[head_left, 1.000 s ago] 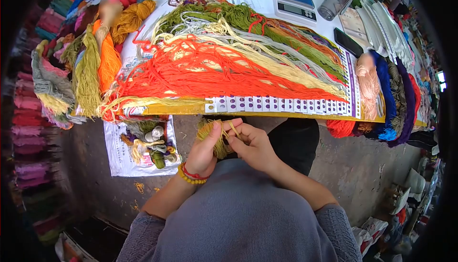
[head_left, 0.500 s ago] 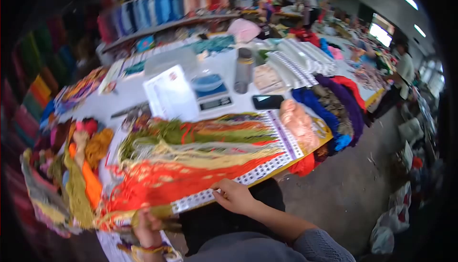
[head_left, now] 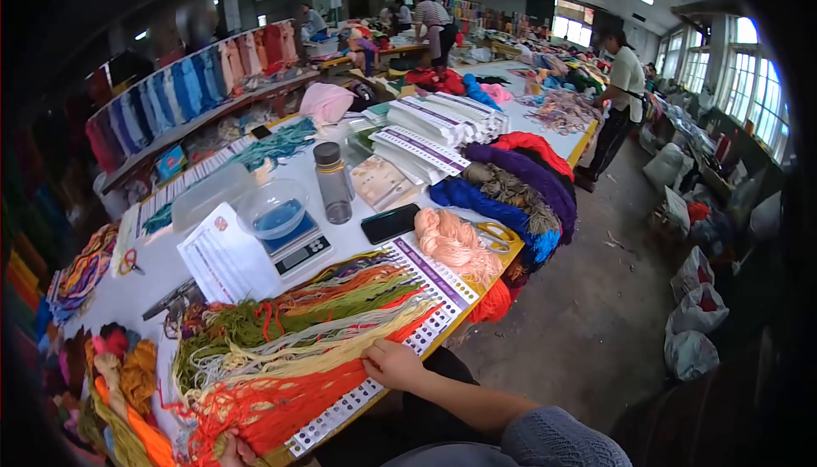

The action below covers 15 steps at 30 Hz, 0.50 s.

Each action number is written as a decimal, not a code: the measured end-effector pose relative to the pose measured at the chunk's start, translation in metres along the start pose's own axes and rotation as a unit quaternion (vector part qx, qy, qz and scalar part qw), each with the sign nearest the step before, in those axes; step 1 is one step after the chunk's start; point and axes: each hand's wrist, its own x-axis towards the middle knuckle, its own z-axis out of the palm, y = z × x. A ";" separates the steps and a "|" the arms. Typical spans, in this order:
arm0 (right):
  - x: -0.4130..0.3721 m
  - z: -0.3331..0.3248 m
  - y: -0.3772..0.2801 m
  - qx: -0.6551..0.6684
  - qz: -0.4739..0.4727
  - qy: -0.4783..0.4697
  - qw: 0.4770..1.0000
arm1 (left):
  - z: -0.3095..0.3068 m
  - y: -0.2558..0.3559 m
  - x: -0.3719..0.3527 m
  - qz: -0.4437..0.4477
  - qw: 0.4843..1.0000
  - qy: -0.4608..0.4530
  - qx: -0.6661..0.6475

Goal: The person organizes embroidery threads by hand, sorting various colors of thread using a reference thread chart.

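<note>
A long white thread card (head_left: pixel 345 406) with a row of punched holes lies along the table's front edge. Bundles of embroidery thread hang from its holes across the tabletop: orange-red thread (head_left: pixel 285 399), cream thread (head_left: pixel 315 355) and olive green thread (head_left: pixel 255 322). My right hand (head_left: pixel 393 363) is closed, its fingertips pinching at the orange thread beside the card's holes. Down at the picture's lower edge, my left hand (head_left: pixel 234 450) has its fingers curled by the loose ends of the orange-red thread. What it grips is partly hidden.
Behind the threads are a white paper (head_left: pixel 228 254), a digital scale (head_left: pixel 302 246) with a plastic bowl, a dark-lidded bottle (head_left: pixel 332 182) and a phone (head_left: pixel 391 224). Peach skeins (head_left: pixel 455 246) and yellow scissors (head_left: pixel 498 234) lie right. A person (head_left: pixel 621 97) stands farther along the table.
The view has swung to the right and sharpened. My right hand is now over the threads at the card, having been at its outer edge. My left hand sits lower, partly out of frame.
</note>
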 end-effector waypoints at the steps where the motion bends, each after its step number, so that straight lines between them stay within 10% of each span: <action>1: 0.000 -0.001 -0.001 -0.001 0.002 0.002 1.000 | 0.031 0.019 -0.023 -0.024 0.999 0.043 -0.002; 15: 0.001 -0.001 0.000 -0.004 0.033 -0.035 0.999 | 0.012 -0.002 -0.004 -0.055 0.983 -0.031 0.175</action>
